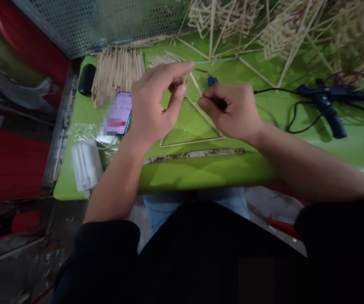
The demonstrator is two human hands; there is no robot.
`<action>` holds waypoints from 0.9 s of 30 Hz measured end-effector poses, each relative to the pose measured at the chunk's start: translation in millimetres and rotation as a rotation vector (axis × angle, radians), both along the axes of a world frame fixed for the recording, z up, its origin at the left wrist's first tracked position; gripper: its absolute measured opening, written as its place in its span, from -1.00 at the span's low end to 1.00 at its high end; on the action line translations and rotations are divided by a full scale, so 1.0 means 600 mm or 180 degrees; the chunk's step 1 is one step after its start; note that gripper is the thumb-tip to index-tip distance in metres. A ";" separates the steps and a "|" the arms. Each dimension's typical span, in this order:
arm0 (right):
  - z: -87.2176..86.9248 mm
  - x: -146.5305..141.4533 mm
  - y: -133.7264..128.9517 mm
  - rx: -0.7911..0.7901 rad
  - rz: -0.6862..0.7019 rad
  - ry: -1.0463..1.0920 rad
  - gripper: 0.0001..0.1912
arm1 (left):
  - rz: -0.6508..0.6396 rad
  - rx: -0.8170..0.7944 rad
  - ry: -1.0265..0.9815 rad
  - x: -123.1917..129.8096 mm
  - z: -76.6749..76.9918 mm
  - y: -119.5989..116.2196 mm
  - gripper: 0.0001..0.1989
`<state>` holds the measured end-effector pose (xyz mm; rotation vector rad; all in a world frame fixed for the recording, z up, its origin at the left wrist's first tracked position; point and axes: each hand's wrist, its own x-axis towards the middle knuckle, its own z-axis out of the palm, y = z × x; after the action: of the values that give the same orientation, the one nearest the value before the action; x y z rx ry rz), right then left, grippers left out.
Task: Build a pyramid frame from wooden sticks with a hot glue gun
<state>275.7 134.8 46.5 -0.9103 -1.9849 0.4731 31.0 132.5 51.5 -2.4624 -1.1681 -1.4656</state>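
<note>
My left hand (156,103) is closed over the upper corner of a triangle of thin wooden sticks (192,140), its thumb and fingers around the stick ends there. A short length of wooden stick (195,84) runs from that corner to my right hand (232,107), whose thumb and forefinger are pinched at its lower end. The triangle's base lies near the table's front edge. A flat mottled strip (197,154) lies just in front of it. Beyond my right hand is the dark blue tip of a tool (212,80).
A green table (175,179) carries a pile of sticks (118,67), a lit phone (123,112), a white power bank (87,164) and a black rounded object (87,79). At right lies a blue glue gun (325,103) with its cord. Finished-looking stick structures (283,36) stand behind.
</note>
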 end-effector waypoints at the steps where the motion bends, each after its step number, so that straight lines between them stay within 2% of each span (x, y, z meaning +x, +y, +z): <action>1: 0.000 0.000 0.000 0.0007 0.0007 -0.0001 -0.58 | -0.0001 -0.0006 0.0006 0.000 0.000 0.000 -0.54; 8: 0.001 0.001 0.001 0.0131 0.0048 0.0013 -0.64 | -0.0011 0.0043 0.0125 -0.001 -0.001 -0.001 -0.50; 17: 0.003 0.001 0.000 -0.0030 0.0042 -0.0017 -0.51 | -0.0079 0.0051 0.0220 -0.006 -0.006 0.007 -0.44; 23: 0.005 0.001 -0.003 0.0026 -0.0004 -0.0037 -0.56 | 0.0027 0.0130 0.0259 -0.007 -0.001 0.006 -0.42; 27: 0.004 0.001 -0.003 0.0032 -0.0005 -0.0028 -0.55 | -0.0099 0.0063 0.0159 -0.007 0.000 0.009 -0.42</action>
<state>276.3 132.8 49.0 -0.9089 -1.9926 0.4587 27.1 138.1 51.6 -2.4997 -1.1064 -1.4076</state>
